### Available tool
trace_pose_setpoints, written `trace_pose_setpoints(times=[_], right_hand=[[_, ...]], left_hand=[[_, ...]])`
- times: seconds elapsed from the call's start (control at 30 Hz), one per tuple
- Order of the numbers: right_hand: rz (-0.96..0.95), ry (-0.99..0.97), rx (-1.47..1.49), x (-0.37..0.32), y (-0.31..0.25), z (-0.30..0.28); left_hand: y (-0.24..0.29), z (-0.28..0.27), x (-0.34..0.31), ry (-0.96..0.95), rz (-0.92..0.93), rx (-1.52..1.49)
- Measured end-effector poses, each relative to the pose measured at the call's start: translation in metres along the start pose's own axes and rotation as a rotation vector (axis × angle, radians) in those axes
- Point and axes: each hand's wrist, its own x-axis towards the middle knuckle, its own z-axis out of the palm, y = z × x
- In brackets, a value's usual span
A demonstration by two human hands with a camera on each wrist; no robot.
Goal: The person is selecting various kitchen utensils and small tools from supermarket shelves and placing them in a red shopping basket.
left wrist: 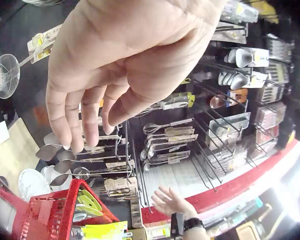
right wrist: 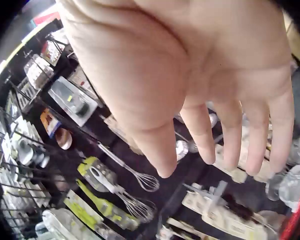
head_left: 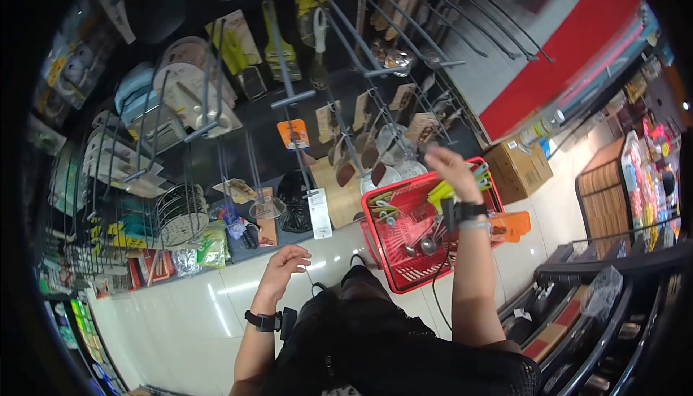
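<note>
My left hand (head_left: 284,266) hangs in front of the lower shelf, its fingers loosely bent and nothing in them; the left wrist view shows the same bare hand (left wrist: 125,65). My right hand (head_left: 455,171) is raised over the far side of a red shopping basket (head_left: 385,244). Its fingers are extended and hold nothing, as the right wrist view of this hand (right wrist: 205,60) also shows. Inside the basket lie a metal ladle (head_left: 428,246) and yellow-green packaged items (head_left: 440,192). Whisks (right wrist: 140,180) hang on the rack beyond the right hand.
Long metal display hooks (head_left: 292,98) jut out from the dark rack, carrying carded kitchen tools. A wire skimmer (head_left: 267,208) hangs low. A cardboard box (head_left: 518,168) stands on the floor beyond the basket. Black shelving (head_left: 613,280) is at right.
</note>
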Motion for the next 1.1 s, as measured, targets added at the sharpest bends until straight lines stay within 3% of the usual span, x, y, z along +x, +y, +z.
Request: trace_pose_setpoints(times=[0.1, 0.17, 0.3, 0.37, 0.43, 0.5, 0.7, 1.0, 1.1], right_hand=[[0.06, 0.021, -0.155, -0.036, 0.08, 0.041], [-0.341, 0.114, -0.449, -0.048, 0.12, 0.088], [-0.345, 0.17, -0.353, -0.047, 0.114, 0.123], [-0.314, 0.066, -0.295, -0.031, 0.109, 0.135], [-0.303, 0.102, -0.304, -0.029, 0.11, 0.137], [-0.275, 0.032, -0.404, -0.025, 0.109, 0.133], [-0.377, 0.065, -0.524, -0.031, 0.115, 0.104], [-0.29, 0.12, -0.262, -0.064, 0.089, 0.051], [-0.292, 0.175, -0.263, -0.085, 0.045, 0.025]], left_hand=[[-0.005, 0.008, 0.009, -0.043, -0.034, 0.018], [-0.006, 0.016, 0.015, -0.048, -0.046, 0.059], [-0.007, 0.024, 0.018, -0.037, -0.048, 0.155], [-0.006, 0.023, 0.015, -0.023, -0.036, 0.182], [-0.008, 0.025, 0.012, -0.025, -0.028, 0.198], [-0.006, 0.024, 0.008, -0.013, -0.027, 0.224], [-0.012, 0.019, 0.0, 0.004, -0.016, 0.217], [-0.016, 0.032, 0.009, -0.125, 0.035, 0.323], [-0.02, 0.04, 0.021, -0.201, 0.076, 0.453]])
